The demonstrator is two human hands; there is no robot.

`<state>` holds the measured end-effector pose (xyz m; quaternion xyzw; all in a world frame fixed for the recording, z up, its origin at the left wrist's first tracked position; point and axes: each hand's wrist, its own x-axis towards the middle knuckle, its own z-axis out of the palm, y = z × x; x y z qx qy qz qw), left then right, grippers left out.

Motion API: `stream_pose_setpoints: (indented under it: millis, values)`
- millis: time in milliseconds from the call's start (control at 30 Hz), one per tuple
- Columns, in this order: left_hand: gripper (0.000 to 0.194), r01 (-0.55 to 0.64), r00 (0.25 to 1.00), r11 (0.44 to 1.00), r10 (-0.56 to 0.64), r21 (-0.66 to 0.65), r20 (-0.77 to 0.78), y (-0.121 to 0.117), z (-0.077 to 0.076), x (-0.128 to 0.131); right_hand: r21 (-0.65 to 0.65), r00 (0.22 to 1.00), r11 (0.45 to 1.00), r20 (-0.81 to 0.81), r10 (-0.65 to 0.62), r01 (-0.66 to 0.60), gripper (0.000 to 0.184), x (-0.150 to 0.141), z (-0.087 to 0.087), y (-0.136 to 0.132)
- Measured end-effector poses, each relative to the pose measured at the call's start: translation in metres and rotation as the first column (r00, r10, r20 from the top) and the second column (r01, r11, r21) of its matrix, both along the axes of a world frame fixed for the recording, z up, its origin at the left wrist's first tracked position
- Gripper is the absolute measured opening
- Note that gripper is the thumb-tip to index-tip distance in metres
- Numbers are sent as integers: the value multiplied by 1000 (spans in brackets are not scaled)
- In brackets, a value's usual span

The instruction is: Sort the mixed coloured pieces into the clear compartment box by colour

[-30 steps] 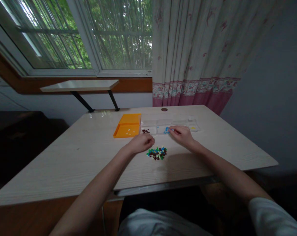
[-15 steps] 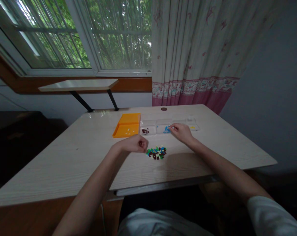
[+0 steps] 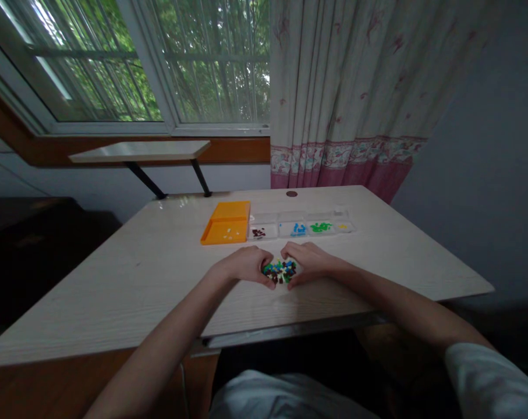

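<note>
A: Can any text, number or sign be read?
B: None can be read.
A: Is any label made out on the orange case (image 3: 229, 210)?
B: No lettering can be made out there, nor on the clear tray (image 3: 269, 229) beside it.
A: And on the small pieces (image 3: 279, 271)?
B: They are seen too small for any mark to be told.
A: Is the curtain (image 3: 351, 75) marked with words?
B: Only printed motifs and a patterned band are shown; no letters are formed by them.
A: The desk (image 3: 159, 279) and the sleeve (image 3: 482, 372)?
B: No brand or number can be read on either.
</note>
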<state>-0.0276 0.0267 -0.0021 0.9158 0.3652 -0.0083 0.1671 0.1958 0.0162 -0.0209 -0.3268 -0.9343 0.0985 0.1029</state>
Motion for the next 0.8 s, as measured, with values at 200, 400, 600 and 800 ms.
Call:
stream_pose_setpoints:
  millis: [200,400,600,800]
  values:
    - [53,30,1000,996,-31,89,3,2,-5,4,-15,998,998,19,-56,56,59,-6,1,3]
    - [52,42,997,990,-51,138,58,8,-11,8,31,999,998,23,-50,49,60,-5,1,14]
    - [51,29,993,988,-46,154,108,17,-17,9,54,998,997,-38,-51,53,55,-1,-5,23]
    - [52,-6,992,1000,4,14,127,19,-9,-6,-22,985,998,-162,-56,53,43,21,-6,30]
